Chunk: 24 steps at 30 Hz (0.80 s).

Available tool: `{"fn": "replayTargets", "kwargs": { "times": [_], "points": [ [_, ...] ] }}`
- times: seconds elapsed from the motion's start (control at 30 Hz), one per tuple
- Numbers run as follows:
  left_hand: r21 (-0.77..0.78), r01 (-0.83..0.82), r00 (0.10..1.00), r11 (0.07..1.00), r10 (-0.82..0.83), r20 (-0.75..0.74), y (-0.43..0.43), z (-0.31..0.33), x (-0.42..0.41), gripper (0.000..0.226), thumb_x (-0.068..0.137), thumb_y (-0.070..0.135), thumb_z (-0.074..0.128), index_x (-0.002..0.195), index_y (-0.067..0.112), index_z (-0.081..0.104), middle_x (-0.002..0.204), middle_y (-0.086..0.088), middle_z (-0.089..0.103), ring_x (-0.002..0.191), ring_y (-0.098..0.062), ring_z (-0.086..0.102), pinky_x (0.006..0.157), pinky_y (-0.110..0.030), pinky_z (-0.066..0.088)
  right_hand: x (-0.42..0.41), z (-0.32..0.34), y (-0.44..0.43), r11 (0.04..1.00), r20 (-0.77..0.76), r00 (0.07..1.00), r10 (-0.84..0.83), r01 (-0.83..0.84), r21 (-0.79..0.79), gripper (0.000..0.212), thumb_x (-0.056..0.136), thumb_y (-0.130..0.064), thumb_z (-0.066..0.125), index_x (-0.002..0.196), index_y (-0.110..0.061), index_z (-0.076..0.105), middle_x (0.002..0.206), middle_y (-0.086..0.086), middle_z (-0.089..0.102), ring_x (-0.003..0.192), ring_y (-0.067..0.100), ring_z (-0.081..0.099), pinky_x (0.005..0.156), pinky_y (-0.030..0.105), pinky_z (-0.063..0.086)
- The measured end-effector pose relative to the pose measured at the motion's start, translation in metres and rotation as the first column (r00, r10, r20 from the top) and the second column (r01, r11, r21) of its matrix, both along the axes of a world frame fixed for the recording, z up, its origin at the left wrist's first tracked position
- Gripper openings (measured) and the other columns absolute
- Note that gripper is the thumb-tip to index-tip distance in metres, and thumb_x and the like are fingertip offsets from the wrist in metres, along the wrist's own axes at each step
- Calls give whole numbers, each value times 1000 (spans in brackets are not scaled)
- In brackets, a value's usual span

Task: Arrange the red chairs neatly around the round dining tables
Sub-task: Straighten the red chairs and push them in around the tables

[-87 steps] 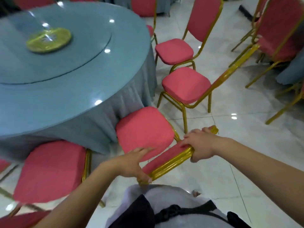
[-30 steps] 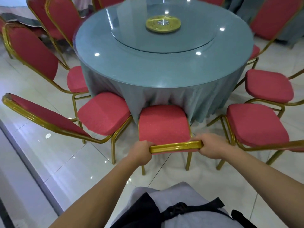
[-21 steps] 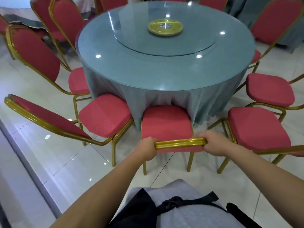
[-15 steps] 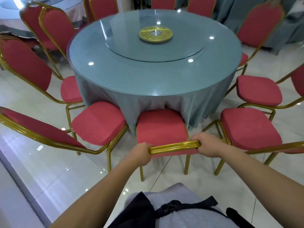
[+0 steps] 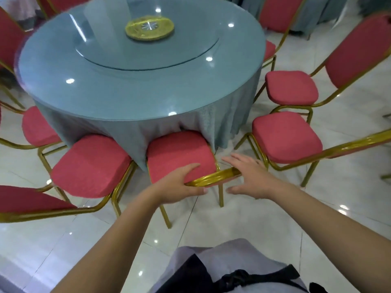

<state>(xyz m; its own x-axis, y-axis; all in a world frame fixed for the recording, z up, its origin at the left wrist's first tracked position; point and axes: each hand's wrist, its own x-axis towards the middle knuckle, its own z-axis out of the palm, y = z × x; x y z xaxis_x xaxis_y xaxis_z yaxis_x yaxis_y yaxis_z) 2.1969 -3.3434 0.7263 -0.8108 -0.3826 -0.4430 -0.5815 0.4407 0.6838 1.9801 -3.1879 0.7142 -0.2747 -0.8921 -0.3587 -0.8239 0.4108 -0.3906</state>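
Clasping the chair back [image 5: 213, 179], left hand [image 5: 179, 187] curls; right hand [image 5: 250, 178] splays.

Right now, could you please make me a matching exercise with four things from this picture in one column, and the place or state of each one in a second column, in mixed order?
Column one:
1. left hand
2. right hand
3. gold disc
4. middle chair seat

Column two:
A. on the glass turntable
B. front edge pushed into the tablecloth
C. open, holding nothing
D. holds the gold back rail

Pairs: 1-D, 2-C, 3-A, 4-B.
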Motion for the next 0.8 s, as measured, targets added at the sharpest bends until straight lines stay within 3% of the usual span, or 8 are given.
{"fn": "replayTargets", "kwargs": {
  "times": [0.1, 0.3, 0.6, 0.8],
  "points": [
    [-116, 146, 987, 983, -152, -43, 24, 11, -58, 94, 79, 58, 73, 155, 32, 23, 159, 4, 28, 144, -14, 27, 116, -30, 24, -35, 9, 41, 994, 11, 994, -105, 106, -25, 96, 75, -61, 73, 153, -47, 18, 164, -7, 17, 150, 18, 16, 120, 48, 18],
    [-251, 250, 960, 935, -274, -62, 88, 19, -180, 97, 79, 53, 74, 156, 29, 22, 159, 1, 30, 145, -21, 27, 118, -45, 27, -131, 23, 146, 944, 33, 950, -311, 313, -109, 92, 77, -62, 72, 153, -44, 22, 164, -7, 18, 150, 19, 16, 120, 52, 15],
    [-203, 312, 947, 928, -321, -10, 222, 11, -340, 96, 83, 57, 69, 157, 34, 12, 164, 7, 14, 149, -16, 15, 121, -44, 20, -285, 19, 316, 864, 69, 887, -456, 460, -206, 87, 76, -67, 68, 150, -45, 29, 162, -8, 25, 148, 16, 21, 119, 49, 23],
    [-198, 271, 955, 942, -288, -66, 281, 17, -416, 98, 82, 53, 73, 156, 35, 11, 161, 4, 20, 147, -21, 19, 119, -50, 23, -368, 18, 364, 846, 48, 871, -489, 487, -217, 85, 77, -68, 67, 150, -47, 30, 161, -6, 25, 148, 16, 21, 120, 46, 21]
  ]
}}
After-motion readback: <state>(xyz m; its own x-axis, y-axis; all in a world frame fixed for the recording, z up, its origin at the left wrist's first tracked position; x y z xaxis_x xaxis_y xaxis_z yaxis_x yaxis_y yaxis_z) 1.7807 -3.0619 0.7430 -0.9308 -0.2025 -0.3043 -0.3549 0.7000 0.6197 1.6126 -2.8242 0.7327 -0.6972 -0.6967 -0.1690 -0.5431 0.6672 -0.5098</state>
